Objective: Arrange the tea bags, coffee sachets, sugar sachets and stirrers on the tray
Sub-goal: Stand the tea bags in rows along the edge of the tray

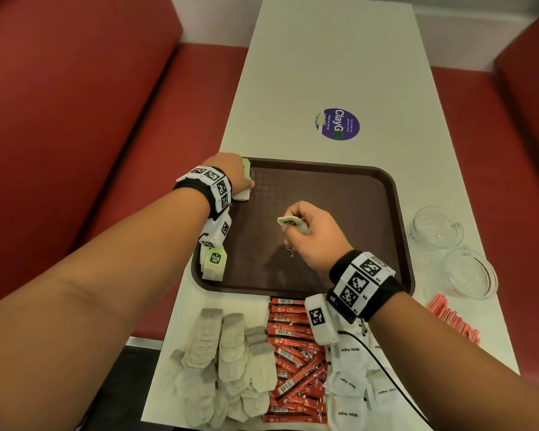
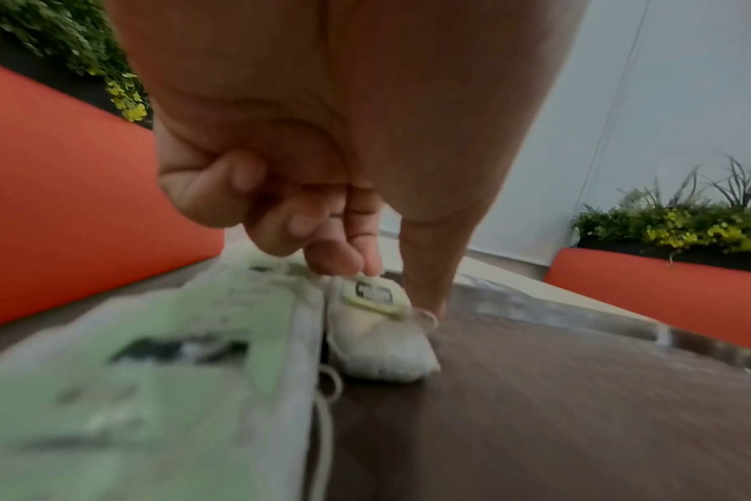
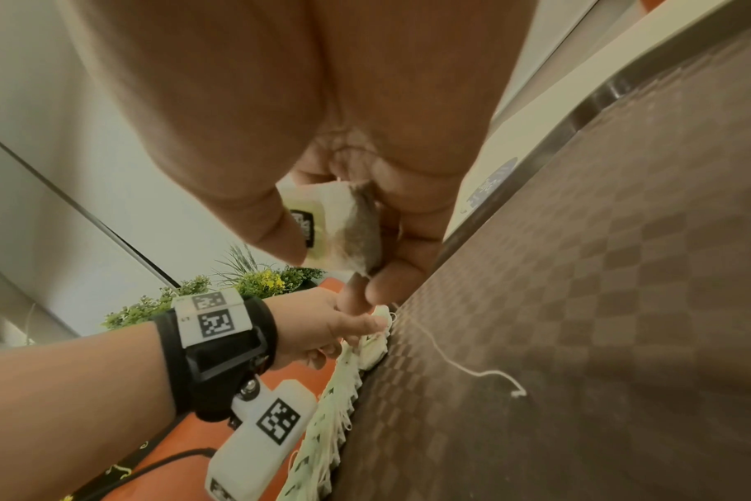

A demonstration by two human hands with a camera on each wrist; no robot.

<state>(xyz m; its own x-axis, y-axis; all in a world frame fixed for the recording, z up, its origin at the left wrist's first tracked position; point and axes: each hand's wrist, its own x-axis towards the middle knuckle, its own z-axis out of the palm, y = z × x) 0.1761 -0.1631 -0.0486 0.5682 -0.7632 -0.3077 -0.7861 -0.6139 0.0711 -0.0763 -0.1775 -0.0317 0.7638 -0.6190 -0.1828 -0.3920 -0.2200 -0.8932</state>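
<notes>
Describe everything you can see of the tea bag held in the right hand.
The tea bag is a small white paper pouch with dark tea showing through one side. A pale green tag with a black logo lies against it. The right hand pinches it between thumb and fingers above the middle of the brown tray, clear of the surface. Its thin white string hangs down and trails onto the tray.

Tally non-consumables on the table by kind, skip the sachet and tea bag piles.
brown tray: 1
glass bowls: 2
round sticker: 1
Total: 4
</notes>
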